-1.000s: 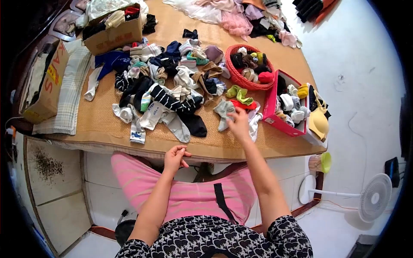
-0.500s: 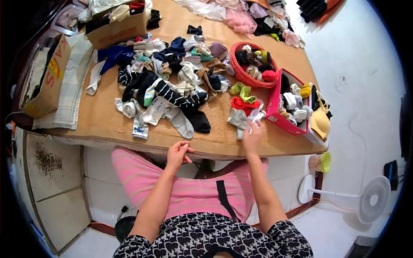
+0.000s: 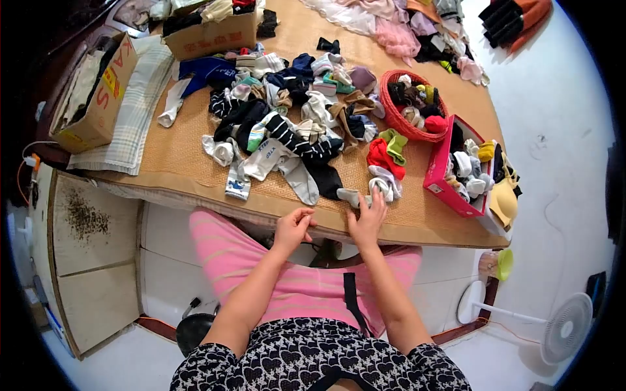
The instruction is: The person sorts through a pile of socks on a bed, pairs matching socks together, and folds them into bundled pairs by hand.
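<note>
My right hand point(image 3: 367, 220) is over the front edge of the woven mat, fingers spread, their tips at a grey sock point(image 3: 350, 196). Just beyond those fingertips lies a white sock point(image 3: 385, 186), with a red sock point(image 3: 385, 158) and a lime-green sock point(image 3: 394, 144) behind it. My left hand point(image 3: 293, 231) hovers at the mat's edge, its fingers curled in with nothing visible in them. Nearest to it is a long light-grey sock point(image 3: 301, 184) at the front of a big heap of mixed socks point(image 3: 280, 124).
A red basket point(image 3: 389, 112) and a pink box point(image 3: 438, 184), both holding socks, stand right of the heap. Beside the box is a yellow bra point(image 3: 503, 202). Cardboard boxes point(image 3: 210, 45) of clothing stand at the left. A white fan point(image 3: 566, 329) stands on the floor.
My right hand has moved left, and the grey sock has shifted left with it, away from the white and red socks. My left hand stays curled near the edge. The view has shifted slightly.
</note>
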`<state>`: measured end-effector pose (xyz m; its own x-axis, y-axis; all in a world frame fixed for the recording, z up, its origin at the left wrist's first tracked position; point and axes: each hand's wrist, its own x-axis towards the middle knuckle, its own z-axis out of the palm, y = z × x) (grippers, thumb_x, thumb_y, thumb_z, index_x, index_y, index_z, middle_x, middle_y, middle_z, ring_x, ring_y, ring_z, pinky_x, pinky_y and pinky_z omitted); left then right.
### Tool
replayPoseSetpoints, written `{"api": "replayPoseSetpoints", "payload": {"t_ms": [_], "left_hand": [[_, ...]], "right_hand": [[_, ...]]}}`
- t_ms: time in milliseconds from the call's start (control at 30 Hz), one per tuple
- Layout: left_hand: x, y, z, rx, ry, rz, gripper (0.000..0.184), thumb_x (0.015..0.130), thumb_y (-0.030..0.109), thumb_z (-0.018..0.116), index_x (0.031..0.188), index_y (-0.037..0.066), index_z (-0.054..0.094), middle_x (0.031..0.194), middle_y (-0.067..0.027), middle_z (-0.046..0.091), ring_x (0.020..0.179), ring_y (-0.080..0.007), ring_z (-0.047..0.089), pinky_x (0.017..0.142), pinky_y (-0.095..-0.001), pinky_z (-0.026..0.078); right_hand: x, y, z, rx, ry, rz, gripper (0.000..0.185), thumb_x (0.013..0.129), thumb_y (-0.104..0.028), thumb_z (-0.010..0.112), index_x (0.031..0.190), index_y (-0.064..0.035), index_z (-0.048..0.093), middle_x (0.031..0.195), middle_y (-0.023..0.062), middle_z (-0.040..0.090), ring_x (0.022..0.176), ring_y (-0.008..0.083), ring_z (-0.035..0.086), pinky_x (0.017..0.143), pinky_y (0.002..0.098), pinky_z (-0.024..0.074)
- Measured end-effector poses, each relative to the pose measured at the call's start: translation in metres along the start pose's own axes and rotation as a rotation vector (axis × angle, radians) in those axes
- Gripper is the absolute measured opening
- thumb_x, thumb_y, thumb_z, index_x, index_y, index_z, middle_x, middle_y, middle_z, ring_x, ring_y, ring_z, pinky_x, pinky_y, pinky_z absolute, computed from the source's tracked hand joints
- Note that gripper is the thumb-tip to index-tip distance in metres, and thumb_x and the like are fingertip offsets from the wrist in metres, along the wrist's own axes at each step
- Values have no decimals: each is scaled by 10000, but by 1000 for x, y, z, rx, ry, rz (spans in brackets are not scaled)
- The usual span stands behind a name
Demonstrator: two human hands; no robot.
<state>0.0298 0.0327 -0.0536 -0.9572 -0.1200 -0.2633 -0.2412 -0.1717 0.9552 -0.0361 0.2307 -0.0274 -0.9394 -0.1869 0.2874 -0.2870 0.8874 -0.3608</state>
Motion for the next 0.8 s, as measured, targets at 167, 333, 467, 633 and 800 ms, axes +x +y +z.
{"api": "replayPoseSetpoints", "payload": {"t_ms": [167, 333, 467, 633, 800], "left_hand": [[5, 44, 6, 980, 299, 501, 311, 746, 79, 655, 1048, 80, 578, 1024, -70, 585, 903, -234, 580, 683, -321, 479], [31, 47, 8, 1200, 378, 593, 238, 696, 103, 690, 899, 70, 571, 1117, -114, 520, 1072, -334, 470, 936, -435, 343], [22, 55, 19, 601, 186, 487, 110, 832, 122, 604, 848, 54, 519, 891, -77, 605, 839, -240, 576, 736, -316, 443], [7, 53, 15, -404, 48, 76, 179, 962, 229, 416, 1046, 94, 497, 1031, -44, 599, 866, -180, 584, 732, -304, 467], [14, 54, -1, -1029, 57, -145, 375, 978, 312, 312, 1205, 59, 472, 1211, -79, 535, 1072, -205, 534, 915, -357, 447]], "right_hand": [[-31, 9, 3, -73, -61, -80, 508, 763, -210, 641, 1247, -142, 500, 1371, 106, 365, 1305, 311, 277, 1067, 523, 182], [-30, 17, -10, 48, -64, -91, 404, 770, -187, 635, 1157, -120, 543, 1317, 80, 439, 1281, 291, 327, 1055, 494, 211], [-30, 28, -8, 329, 34, 24, 205, 758, -106, 635, 953, -59, 592, 1172, 101, 541, 1133, 304, 458, 961, 424, 335], [-24, 13, -26, 644, 158, 347, 166, 824, -141, 633, 851, 8, 564, 867, 76, 584, 747, 174, 539, 660, 283, 436], [-4, 19, -28, 1279, 111, 614, 161, 889, -137, 577, 985, -8, 582, 901, 23, 572, 759, 82, 515, 683, 216, 430]]}}
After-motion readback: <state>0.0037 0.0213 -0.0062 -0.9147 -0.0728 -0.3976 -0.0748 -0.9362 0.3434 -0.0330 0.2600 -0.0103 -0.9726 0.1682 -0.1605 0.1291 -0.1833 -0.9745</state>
